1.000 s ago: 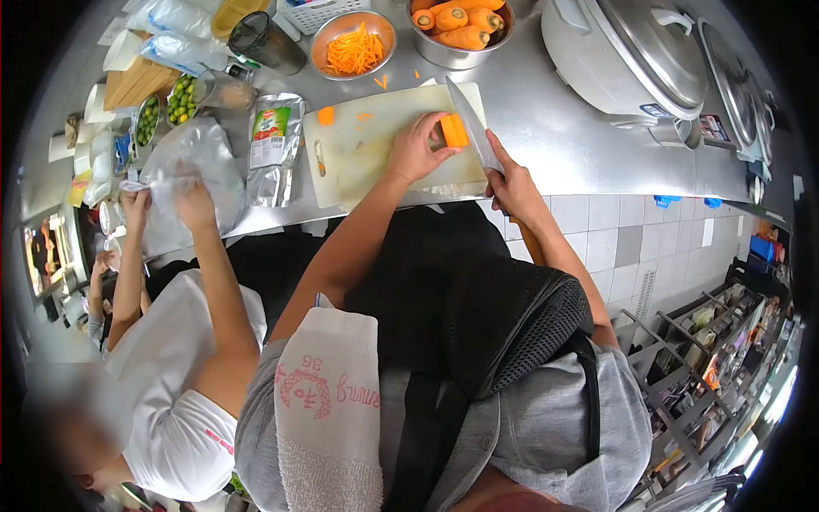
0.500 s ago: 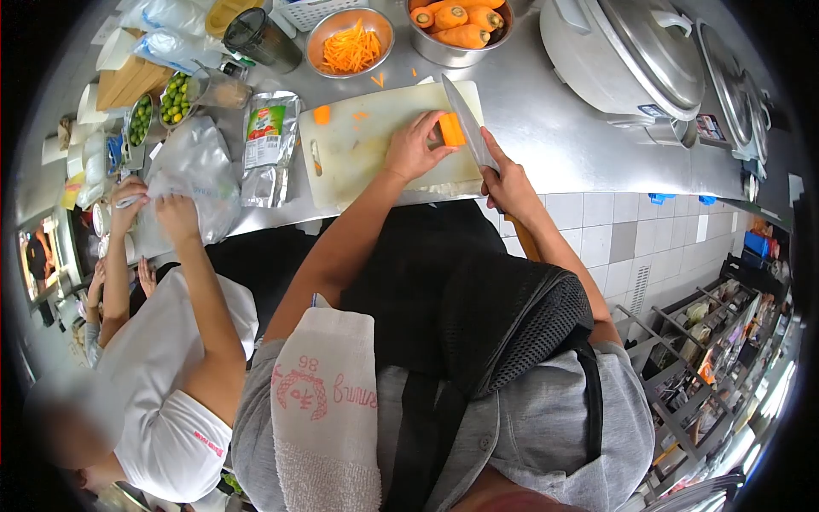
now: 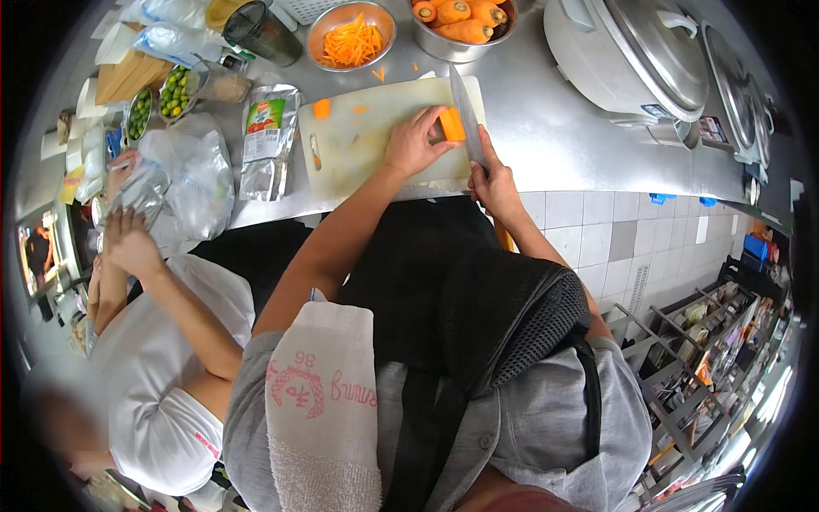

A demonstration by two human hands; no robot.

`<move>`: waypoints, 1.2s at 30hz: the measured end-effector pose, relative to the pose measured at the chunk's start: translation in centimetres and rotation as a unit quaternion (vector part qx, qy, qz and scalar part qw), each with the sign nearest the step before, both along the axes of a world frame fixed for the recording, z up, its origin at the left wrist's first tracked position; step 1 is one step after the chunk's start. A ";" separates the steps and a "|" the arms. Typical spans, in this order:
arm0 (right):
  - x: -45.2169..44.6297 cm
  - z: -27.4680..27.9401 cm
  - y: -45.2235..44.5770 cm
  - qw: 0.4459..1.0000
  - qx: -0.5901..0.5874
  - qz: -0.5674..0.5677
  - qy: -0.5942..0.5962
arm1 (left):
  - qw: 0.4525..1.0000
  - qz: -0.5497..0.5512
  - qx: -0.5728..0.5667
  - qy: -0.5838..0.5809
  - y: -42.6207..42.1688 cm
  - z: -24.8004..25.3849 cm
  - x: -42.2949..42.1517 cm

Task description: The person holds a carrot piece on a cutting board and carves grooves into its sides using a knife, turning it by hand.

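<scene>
A squared-off block of carrot (image 3: 451,125) is gripped between the thumb and fingers of my left hand (image 3: 415,142), over the right part of the white cutting board (image 3: 358,175). My right hand (image 3: 495,177) is wrapped round the handle of a kitchen knife (image 3: 467,107). The long blade points away from me, close beside the carrot block's right side; whether it touches cannot be made out. A small carrot piece (image 3: 322,108) lies at the board's upper left, with thin scraps near it.
Behind the board stand a bowl of carrot strips (image 3: 351,43) and a bowl of whole carrots (image 3: 465,26). A silver pouch (image 3: 269,141) lies left, a large lidded cooker (image 3: 627,60) right. A co-worker's hands (image 3: 128,230) handle clear plastic bags (image 3: 192,166) at far left.
The knife has turned more upright, its tip shifting right, and my right hand has moved slightly left. My left hand still holds the carrot. The co-worker's hands have moved down and left with plastic.
</scene>
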State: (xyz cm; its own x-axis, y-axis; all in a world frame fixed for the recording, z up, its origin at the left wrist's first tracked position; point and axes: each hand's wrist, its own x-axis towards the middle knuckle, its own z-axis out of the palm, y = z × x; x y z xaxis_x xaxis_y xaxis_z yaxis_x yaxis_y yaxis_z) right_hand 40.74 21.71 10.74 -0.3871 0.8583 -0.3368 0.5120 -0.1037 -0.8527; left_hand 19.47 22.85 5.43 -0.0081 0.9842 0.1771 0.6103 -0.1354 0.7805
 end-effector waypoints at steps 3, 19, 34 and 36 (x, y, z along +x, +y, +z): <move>-0.3 0.1 -0.1 1.000 0.007 -0.008 0.000 | 1.000 0.005 0.020 0.001 -0.1 -0.3 0.0; 0.4 3.5 1.8 0.999 -0.037 -0.008 -0.003 | 0.999 -0.004 0.031 0.005 0.0 -0.6 -0.3; 0.2 2.1 1.6 0.999 -0.041 -0.005 -0.007 | 1.000 -0.013 0.024 0.006 0.0 -0.6 -0.3; 0.3 2.0 1.5 0.999 -0.040 -0.003 -0.004 | 1.000 -0.011 0.021 0.005 0.0 -0.6 -0.3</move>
State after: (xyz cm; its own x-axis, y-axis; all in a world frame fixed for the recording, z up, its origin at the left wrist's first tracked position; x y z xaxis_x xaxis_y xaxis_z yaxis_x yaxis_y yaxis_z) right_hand 41.04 23.24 12.74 -0.3785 0.8311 -0.4075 0.5184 -0.1744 -0.8372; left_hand 19.15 22.85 4.88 0.0159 0.9760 0.2173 0.6137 -0.1811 0.7685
